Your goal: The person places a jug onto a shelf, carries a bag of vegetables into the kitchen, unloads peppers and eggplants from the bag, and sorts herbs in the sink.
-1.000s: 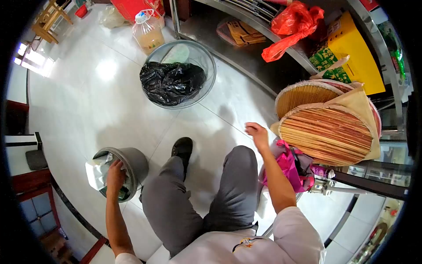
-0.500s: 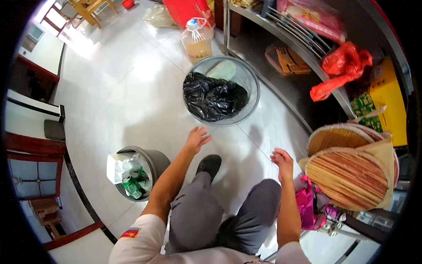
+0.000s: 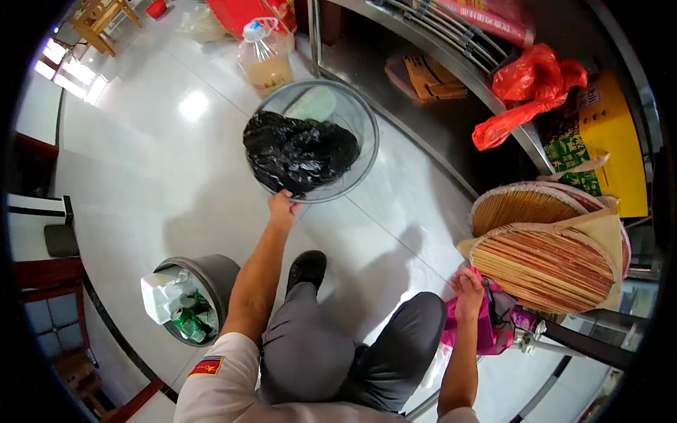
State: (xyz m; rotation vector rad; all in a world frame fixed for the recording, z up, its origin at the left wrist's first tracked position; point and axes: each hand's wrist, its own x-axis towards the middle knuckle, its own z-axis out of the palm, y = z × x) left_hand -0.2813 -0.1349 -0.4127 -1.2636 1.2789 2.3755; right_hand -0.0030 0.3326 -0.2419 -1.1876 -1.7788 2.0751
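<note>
My left hand [image 3: 283, 205] is closed on the near rim of a round grey see-through basin [image 3: 367, 166] on the floor. Inside the basin lie a crumpled black plastic bag [image 3: 300, 151] and a pale green rounded thing [image 3: 312, 104]. On the right, my right hand [image 3: 466, 290] has its fingers curled in, with nothing seen in them. It overlaps a magenta bag [image 3: 486, 328] in view; whether it touches the bag I cannot tell.
A grey bin [image 3: 220, 282] with cans and white packaging stands at left. Behind the basin is a plastic jug [image 3: 266, 63]. A metal shelf [image 3: 423, 134] holds a red plastic bag [image 3: 536, 81]. Round slatted lids [image 3: 543, 268] lean at right.
My left hand has reached forward and taken hold of the basin's rim. My right hand has come down beside the magenta bag, its fingers more curled. The view has shifted.
</note>
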